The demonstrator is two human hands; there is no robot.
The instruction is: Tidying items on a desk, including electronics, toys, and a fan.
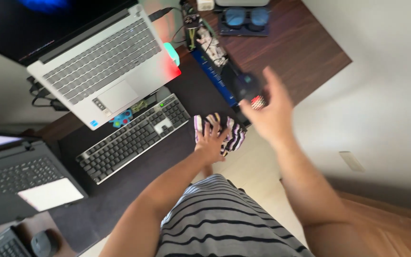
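Left hand [210, 140] rests palm-down on a striped cloth [231, 135] bunched at the near edge of the dark surface [305, 52]; its fingers [210, 124] are spread and pressed into the folds, not closed around them. The cloth, banded purple, white and black, sits just beside the right end of a grey keyboard [134, 138], at about 3 o'clock from it. Right hand [269, 114] is raised above the surface edge at roughly 2 o'clock from the left hand, blurred by motion; its fingers are loosely open, nothing seen in the grip, and whether they touch anything below cannot be told. Directly behind the right hand, at 11 o'clock from it, lies a dark rounded object [247, 85] with a small red-and-white patterned patch at its lower edge, too blurred to identify. A long blue-edged strip [215, 76] runs from that object toward 11 o'clock, ending in a cluster of wires and small parts [200, 35]. A silver laptop [105, 66], open and propped at a tilt, stands at 10 o'clock from the cloth, above the keyboard. A black laptop [20, 181] lies at 9 o'clock, well apart, with a dark mouse [44, 242] near it at 7 o'clock. Glasses on a dark case [246, 19] sit at 12 o'clock, at the far edge of the surface.
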